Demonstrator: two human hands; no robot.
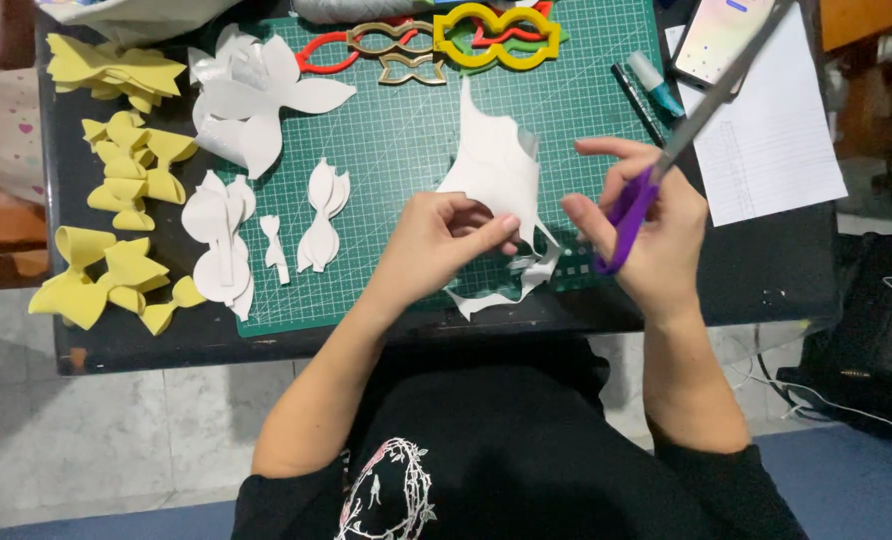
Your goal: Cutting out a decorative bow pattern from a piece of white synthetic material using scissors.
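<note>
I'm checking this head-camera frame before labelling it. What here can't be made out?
- Head view: the scissors' blade tips run off the top edge.
- The phone is cut by the top edge, its screen too blurred to tell.
- The white sheet's lower part hides behind the left hand.
- The right hand's palm covers part of the purple handle.

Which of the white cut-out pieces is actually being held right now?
The large white sheet over the green cutting mat, pinched by the left hand. The other white shapes lie loose at the mat's left side. The right hand holds purple-handled scissors.
</note>
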